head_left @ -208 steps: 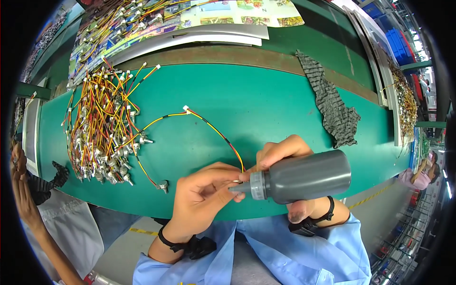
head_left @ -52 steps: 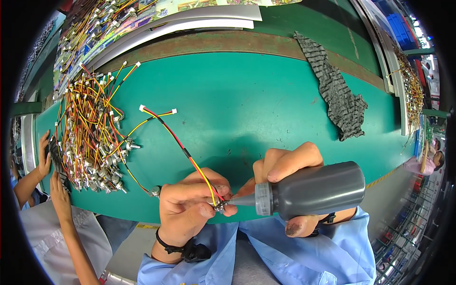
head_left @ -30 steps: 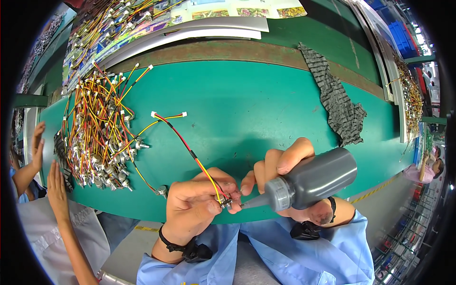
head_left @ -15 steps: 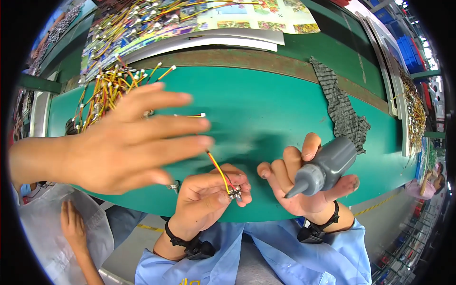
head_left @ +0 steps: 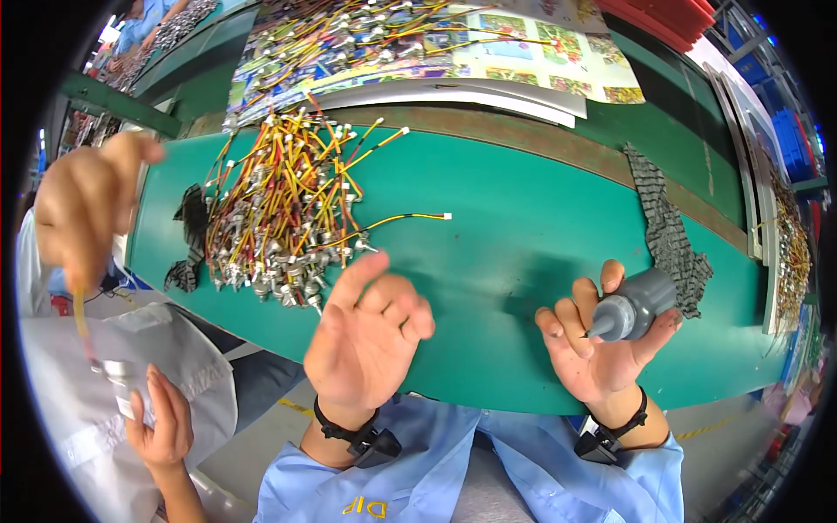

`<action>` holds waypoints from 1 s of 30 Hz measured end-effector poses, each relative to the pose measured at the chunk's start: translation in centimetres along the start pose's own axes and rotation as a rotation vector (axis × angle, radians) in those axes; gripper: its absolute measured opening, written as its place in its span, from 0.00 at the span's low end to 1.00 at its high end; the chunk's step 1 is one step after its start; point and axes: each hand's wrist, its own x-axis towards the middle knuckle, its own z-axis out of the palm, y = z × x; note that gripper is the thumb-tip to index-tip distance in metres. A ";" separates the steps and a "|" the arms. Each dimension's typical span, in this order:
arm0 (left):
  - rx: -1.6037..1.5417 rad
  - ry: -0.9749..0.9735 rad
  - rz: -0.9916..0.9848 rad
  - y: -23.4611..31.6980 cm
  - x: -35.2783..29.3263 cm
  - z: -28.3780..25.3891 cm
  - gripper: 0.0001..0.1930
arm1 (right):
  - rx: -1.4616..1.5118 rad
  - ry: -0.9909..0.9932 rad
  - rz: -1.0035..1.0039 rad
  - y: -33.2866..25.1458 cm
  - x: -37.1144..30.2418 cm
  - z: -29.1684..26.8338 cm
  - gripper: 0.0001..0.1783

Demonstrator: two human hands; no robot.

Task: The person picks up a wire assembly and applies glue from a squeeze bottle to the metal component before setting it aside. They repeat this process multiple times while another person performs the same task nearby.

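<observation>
My left hand (head_left: 370, 336) is raised at the near edge of the green table, palm turned up, fingers loosely bent and apart, with nothing in it. Just beyond its fingertips lies a heap of small metal parts with yellow, red and black wires (head_left: 283, 196). One wire (head_left: 405, 216) with a white connector sticks out to the right of the heap. My right hand (head_left: 593, 357) holds a dark grey squeeze bottle (head_left: 641, 305) across its palm, the pointed nozzle tilted down to the left.
At left a co-worker's blurred hand (head_left: 87, 205) is above a small white bottle (head_left: 120, 383), held in their other hand (head_left: 166, 418), with a yellow wire between. A striped grey cloth (head_left: 667, 227) lies at right. More wired parts cover a printed sheet (head_left: 523, 61) beyond the table.
The small wired part has left my left hand, which has opened. The co-worker's hand has drawn back left from over the heap. My view has shifted left; the squeeze bottle stays in my right hand.
</observation>
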 end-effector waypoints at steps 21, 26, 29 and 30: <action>2.248 -0.064 0.524 2.7 -3.7 -3.4 0.11 | 0.081 0.056 0.061 0.6 -0.1 0.0 0.32; 2.032 -0.086 0.486 2.2 -4.3 -2.4 0.09 | 0.100 0.097 0.002 0.1 -0.9 0.3 0.29; 1.678 -0.090 0.357 2.1 -5.4 -2.3 0.10 | 0.119 0.062 0.019 0.6 -0.5 -0.3 0.29; 1.488 -0.103 0.284 2.2 -5.5 -2.3 0.10 | 0.121 0.060 0.022 0.7 -0.5 -0.3 0.29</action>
